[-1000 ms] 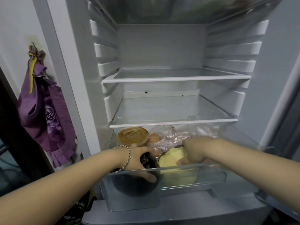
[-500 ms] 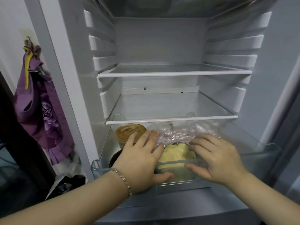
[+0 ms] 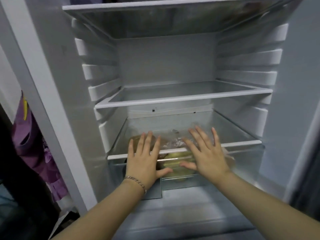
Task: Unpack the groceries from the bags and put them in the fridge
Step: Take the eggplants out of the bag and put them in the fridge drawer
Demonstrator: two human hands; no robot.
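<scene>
- Head view: the left hand [image 3: 143, 158] and right hand [image 3: 206, 153] are laid flat, fingers spread wide, against the clear drawer [image 3: 242, 163] low in the fridge [image 3: 166, 63].
- Groceries [image 3: 176, 155] are stowed inside the drawer, which seems nearly closed; no bags are shown, so what is left to unpack cannot be told.

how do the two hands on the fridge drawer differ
The left hand wears a bracelet; the right hand has a bare wrist. The right hand's fingers spread wider than the left hand's. Both lie flat, fingers straight, at the front of the clear drawer.
</scene>
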